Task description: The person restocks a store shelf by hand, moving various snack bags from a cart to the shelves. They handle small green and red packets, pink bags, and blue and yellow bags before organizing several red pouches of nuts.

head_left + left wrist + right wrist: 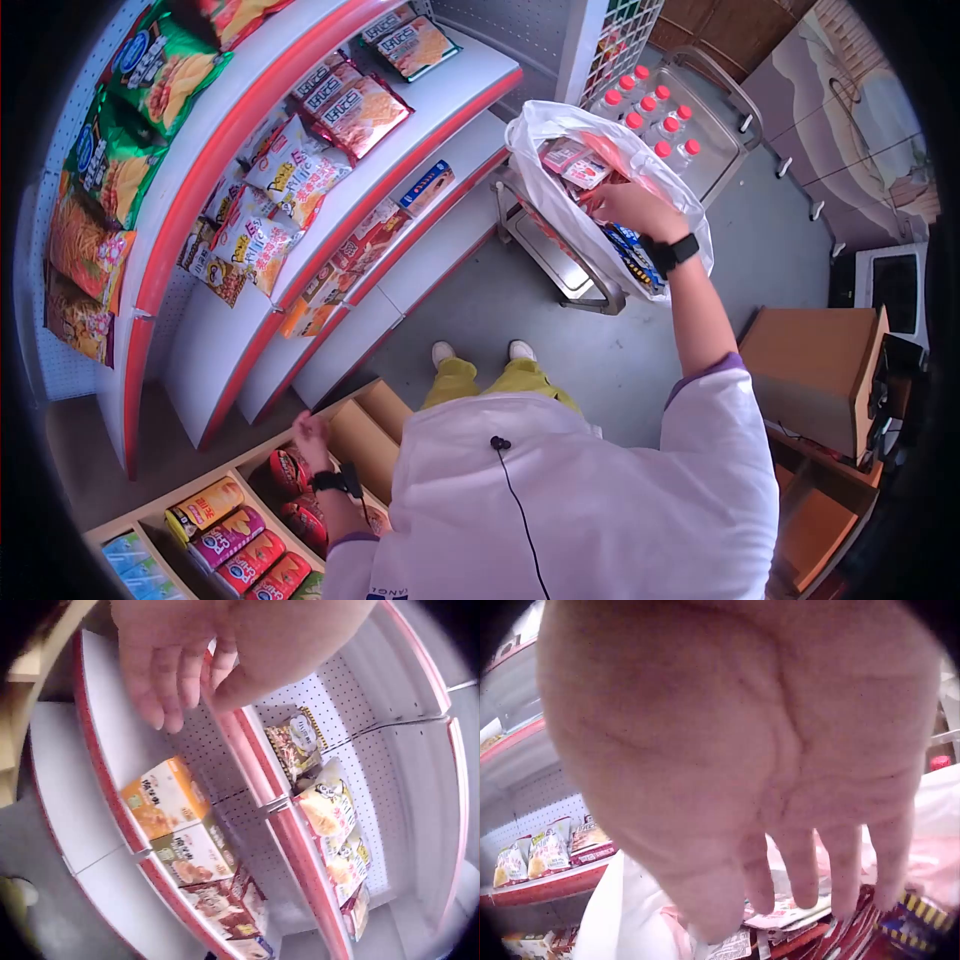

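My right hand [640,212] reaches into a white plastic bag [535,120] filled with packaged snacks. In the right wrist view its fingers [844,870] point down, loosely extended, over red-and-white packets [780,915]. A pink-and-white pack [578,162] lies just beyond the fingertips, and blue-and-yellow packs [632,255] sit at the bag's near side. My left hand [311,436] hangs beside the shelves, above a wooden bin [360,440]; it holds nothing. In the left wrist view its fingers [166,682] are relaxed in front of the shelf with boxed snacks [169,799].
Curved white shelves [440,110] with red edges carry bagged snacks [270,200] on the left. Behind the bag, red-capped bottles [660,125] stand on a metal cart [715,150]. A cardboard box [810,370] is at right; canned snacks [225,540] fill bins at lower left.
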A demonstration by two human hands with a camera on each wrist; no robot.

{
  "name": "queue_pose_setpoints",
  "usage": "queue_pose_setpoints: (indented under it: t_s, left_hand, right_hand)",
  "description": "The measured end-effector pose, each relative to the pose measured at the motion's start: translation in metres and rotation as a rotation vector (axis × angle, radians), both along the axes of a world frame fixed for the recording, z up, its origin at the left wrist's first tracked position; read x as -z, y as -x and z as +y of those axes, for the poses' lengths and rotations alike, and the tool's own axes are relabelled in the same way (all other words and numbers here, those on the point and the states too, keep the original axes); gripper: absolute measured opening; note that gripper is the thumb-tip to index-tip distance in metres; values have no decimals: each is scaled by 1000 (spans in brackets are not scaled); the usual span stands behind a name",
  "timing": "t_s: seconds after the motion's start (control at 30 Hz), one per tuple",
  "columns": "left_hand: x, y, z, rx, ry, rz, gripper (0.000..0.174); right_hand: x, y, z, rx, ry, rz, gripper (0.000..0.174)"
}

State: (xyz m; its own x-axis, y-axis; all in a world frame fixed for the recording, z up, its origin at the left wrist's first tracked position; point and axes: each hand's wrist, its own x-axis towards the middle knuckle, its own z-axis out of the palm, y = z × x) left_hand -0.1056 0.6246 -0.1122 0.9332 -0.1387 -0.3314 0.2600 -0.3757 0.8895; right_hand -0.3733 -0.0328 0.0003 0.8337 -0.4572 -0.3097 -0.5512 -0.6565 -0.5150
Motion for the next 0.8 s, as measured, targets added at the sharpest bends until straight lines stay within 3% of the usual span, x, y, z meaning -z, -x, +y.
queue_pose_setpoints:
  t_s: [0.03, 0.07, 0.2, 0.33, 0.57, 0.77, 0.8]
  left_hand:
    - [4, 13, 8, 6, -13, -3, 24]
    - [7, 29, 11, 39, -24, 60, 21]
    - [15, 75, 14, 165, -100, 266, 18]
    - [22, 88, -2, 261, -217, 363, 25]
    - [-2, 97, -78, 266, -287, 354, 24]
    - [13, 105, -84, 295, -274, 361, 25]
    - [17, 107, -81, 289, -271, 362, 25]
  right_hand:
    - [-4, -3, 15, 46, 37, 60, 33]
    - [0, 7, 29, -23, 54, -133, 36]
    - [11, 5, 119, 82, 205, -69, 46]
    - [51, 7, 169, 83, 216, -212, 51]
    - [33, 30, 148, 92, 203, -461, 41]
    - [16, 68, 114, 255, 211, -497, 27]
    - [16, 77, 107, 310, 301, -466, 28]
